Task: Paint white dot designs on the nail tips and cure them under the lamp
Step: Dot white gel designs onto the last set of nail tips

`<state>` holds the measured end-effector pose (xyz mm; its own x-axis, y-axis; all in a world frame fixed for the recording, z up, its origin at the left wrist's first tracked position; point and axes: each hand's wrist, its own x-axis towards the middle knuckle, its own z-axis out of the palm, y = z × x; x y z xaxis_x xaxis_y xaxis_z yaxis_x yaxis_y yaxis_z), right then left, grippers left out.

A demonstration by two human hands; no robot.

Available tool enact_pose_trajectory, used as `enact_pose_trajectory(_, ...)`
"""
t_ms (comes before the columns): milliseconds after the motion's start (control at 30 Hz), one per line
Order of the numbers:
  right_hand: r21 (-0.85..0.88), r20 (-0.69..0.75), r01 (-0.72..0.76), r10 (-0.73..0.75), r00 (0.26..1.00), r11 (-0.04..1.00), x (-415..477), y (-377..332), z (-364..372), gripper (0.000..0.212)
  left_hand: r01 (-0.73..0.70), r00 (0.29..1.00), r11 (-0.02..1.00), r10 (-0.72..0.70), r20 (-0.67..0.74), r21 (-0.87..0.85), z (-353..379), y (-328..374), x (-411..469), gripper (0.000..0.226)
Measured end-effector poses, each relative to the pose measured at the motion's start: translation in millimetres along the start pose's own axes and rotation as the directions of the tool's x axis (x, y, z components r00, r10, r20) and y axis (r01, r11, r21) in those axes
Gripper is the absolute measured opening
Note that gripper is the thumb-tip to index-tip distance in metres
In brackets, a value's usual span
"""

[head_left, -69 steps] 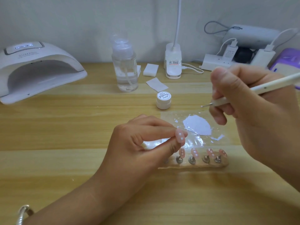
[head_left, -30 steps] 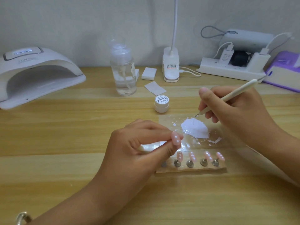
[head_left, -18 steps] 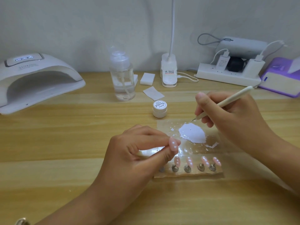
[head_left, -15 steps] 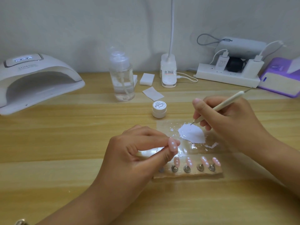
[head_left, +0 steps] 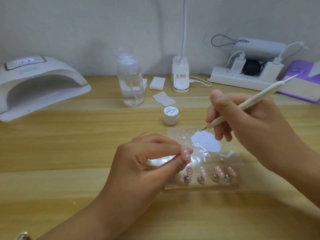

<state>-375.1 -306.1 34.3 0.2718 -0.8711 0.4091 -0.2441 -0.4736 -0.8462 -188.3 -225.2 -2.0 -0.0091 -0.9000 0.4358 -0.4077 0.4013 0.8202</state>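
left hand (head_left: 143, 168): fingers pinch 1 nail tip (head_left: 185, 153), left of paint puddle (head_left: 206, 142) | right hand (head_left: 251, 123): fingers grip 1 dotting pen (head_left: 249, 101), point at puddle's far edge | 4 more tips (head_left: 202, 171) on 1 stand (head_left: 200, 187), nearside of puddle

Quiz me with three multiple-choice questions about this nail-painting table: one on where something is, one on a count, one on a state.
1. The curing lamp sits: A) far left; B) far right; C) front centre.
2. Besides the held nail tip in the left hand, the pink tips standing on the holder number: A) two; B) four; C) seven.
3. The small white jar is: A) lidded; B) open; C) tipped over.
Answers: 1 A, it stands at the left edge of the table; 2 B, four stand in a row; 3 A, its labelled lid is on.
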Motion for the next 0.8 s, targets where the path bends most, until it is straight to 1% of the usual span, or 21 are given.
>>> enact_pose_trajectory(67,0.11,0.009,0.093,-0.095,0.995,0.99,-7.4,-11.6,4.4,0.047,-0.001,1.0,1.0,0.001,0.001,-0.001,-0.8,0.4,0.0,0.009)
enact_pose_trajectory(100,0.148,0.007,0.13,-0.133,0.991,0.98,-11.2,-16.2,6.4,0.044,-0.003,1.0,1.0,0.003,0.0,0.0,-0.9,0.6,0.1,0.009)
enact_pose_trajectory(167,0.2,0.003,0.152,-0.155,0.988,0.968,-18.2,-22.1,10.2,0.034,-0.001,1.0,1.0,0.001,0.001,-0.003,-1.1,0.9,0.3,0.01)
enact_pose_trajectory(233,0.236,0.017,0.138,-0.146,0.989,0.962,-22.8,-24.2,13.1,0.029,-0.002,1.0,1.0,0.002,0.005,-0.005,-0.9,1.2,0.4,0.012)
enact_pose_trajectory(467,0.229,0.073,0.101,-0.121,0.99,0.968,-25.1,-22.0,19.7,0.032,-0.022,0.999,0.999,0.023,0.029,-0.035,-1.0,3.7,0.2,0.01)
enact_pose_trajectory(800,0.188,0.083,0.103,-0.12,0.989,0.977,-25.1,-20.5,20.7,0.035,-0.064,0.997,0.998,0.065,0.033,-0.016,-0.9,2.7,0.4,0.014)
